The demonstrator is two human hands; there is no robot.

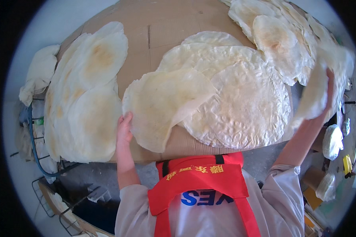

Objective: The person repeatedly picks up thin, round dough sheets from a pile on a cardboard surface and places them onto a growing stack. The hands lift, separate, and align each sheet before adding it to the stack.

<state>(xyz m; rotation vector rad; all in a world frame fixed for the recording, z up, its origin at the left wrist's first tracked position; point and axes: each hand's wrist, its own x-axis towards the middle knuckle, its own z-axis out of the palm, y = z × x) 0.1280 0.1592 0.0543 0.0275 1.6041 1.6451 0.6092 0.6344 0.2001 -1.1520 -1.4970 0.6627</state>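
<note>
My left hand (125,129) grips the left edge of a thin round flatbread sheet (166,100), whose lower right side curls up over the middle stack. That middle stack (240,109) of wrinkled, pale flatbread sheets lies on a cardboard-covered table. At the far right my right hand (330,77) is raised, with a blurred, folded flatbread sheet (314,89) hanging from it; its fingers are mostly hidden behind the sheet. Left of my left hand lies a stack of smoother sheets with browned patches (98,118).
Another pile of flatbread sheets (276,38) lies at the back right of the cardboard (172,17). A white cloth bundle (43,68) and a blue-rimmed metal rack (32,133) stand at the left. Plastic-wrapped packs (332,142) are beyond the table at the right.
</note>
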